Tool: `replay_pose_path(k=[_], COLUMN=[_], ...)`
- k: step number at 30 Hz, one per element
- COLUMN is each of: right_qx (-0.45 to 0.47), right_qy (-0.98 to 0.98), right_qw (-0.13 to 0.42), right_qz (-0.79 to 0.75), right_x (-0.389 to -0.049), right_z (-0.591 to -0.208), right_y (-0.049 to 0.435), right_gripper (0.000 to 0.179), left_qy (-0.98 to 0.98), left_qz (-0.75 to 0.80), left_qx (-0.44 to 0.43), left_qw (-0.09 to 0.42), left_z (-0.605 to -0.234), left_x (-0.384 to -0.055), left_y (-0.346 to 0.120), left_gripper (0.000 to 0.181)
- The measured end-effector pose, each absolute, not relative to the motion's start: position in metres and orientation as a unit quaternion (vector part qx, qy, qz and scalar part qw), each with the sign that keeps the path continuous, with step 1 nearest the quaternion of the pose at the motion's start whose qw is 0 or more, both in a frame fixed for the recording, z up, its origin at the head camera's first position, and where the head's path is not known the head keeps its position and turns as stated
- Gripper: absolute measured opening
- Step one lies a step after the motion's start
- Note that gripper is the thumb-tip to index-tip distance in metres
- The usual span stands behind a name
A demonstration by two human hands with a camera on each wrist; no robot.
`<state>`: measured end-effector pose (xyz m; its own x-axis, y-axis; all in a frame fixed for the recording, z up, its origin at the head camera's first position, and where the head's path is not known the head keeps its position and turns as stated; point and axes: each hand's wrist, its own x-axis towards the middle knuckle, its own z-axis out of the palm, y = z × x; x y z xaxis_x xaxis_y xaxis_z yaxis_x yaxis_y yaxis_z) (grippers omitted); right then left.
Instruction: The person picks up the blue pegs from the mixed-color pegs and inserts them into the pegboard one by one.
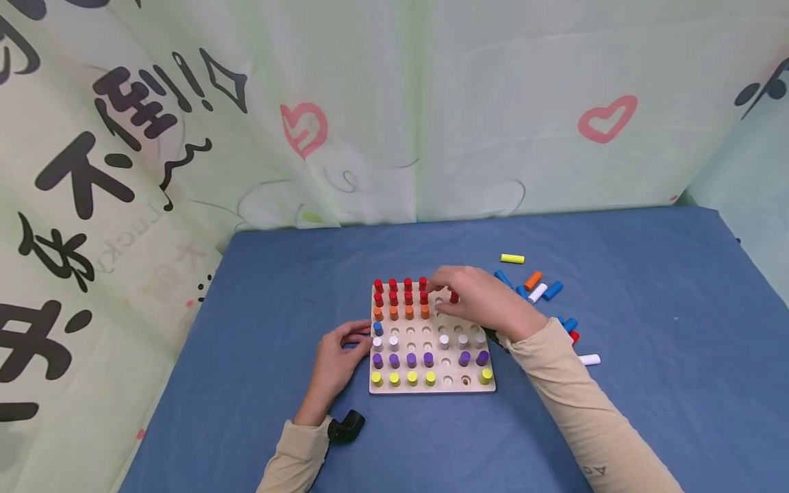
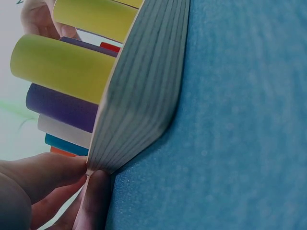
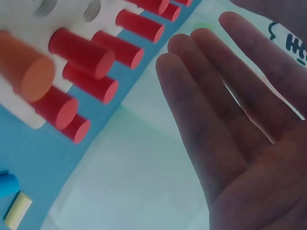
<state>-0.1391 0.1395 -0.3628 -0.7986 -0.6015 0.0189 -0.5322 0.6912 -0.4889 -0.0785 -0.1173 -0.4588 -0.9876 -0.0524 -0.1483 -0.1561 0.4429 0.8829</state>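
A square wooden pegboard (image 1: 407, 392) lies on the blue cloth with rows of red, orange, blue, white, purple and yellow pegs. My left hand (image 1: 337, 359) holds the board's left edge; in the left wrist view the thumb and a finger (image 2: 96, 196) meet at its layered side. Over the upper right of the board is my right hand (image 1: 477, 298), thumb and forefinger apart. The right wrist view shows its fingers (image 3: 201, 120) extended with nothing in them, beside the red pegs (image 3: 84, 52). That hand hides part of the upper rows in the head view.
Right of the board lie loose pegs: a yellow peg (image 1: 512, 259), an orange peg (image 1: 533, 280), a white peg (image 1: 590, 359) and several blue ones. My right forearm (image 1: 573, 390) crosses beside them. A printed curtain (image 1: 456, 157) stands behind the table.
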Motion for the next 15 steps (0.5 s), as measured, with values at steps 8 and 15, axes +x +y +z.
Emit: replay_pose_path(k=[8,15], right_qx=[-0.303,-0.295], right_qy=[0.919,0.920], right_qw=[0.049,0.051], right_qz=[-0.248,-0.253], right_x=[-0.143,-0.147], right_z=[-0.367,-0.370], right_y=[0.152,0.161], right_gripper=[0.026,0.029], left_qy=[0.848,0.847], left_qz=[0.524,0.526], left_qx=[-0.056,-0.056], left_qw=[0.045,0.042], left_z=[-0.459,-0.460], left_x=[-0.079,-0.079], left_y=[-0.117,-0.117], left_gripper=[0.032,0.031])
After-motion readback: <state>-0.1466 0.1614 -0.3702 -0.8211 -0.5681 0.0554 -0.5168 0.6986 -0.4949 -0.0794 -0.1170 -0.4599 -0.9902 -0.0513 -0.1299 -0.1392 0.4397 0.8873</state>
